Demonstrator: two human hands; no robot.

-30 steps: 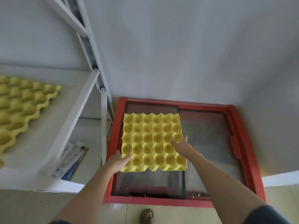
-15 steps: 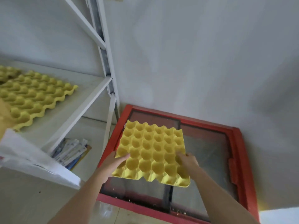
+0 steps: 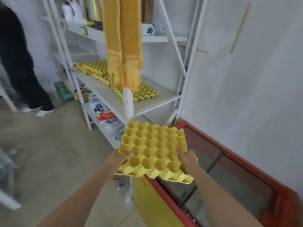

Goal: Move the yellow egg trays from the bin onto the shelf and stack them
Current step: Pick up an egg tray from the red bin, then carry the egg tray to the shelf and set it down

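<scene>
Right now a white metal shelf rack is standing at twelve o'clock, its middle shelf already carrying yellow egg trays with tall yellow-wrapped bundles standing on them. At four o'clock the red bin is lying against the wall. Between them, clear of both, a yellow egg tray is hovering, cups up, thin and crumpling along its near edge. The left hand is pinching its nine o'clock corner; the right hand is gripping the three o'clock side, fingers curled round the edge. I judge the flimsy tray risks buckling, or snagging the rack's front post, since that post and the bundles are crowding the landing spot.
</scene>
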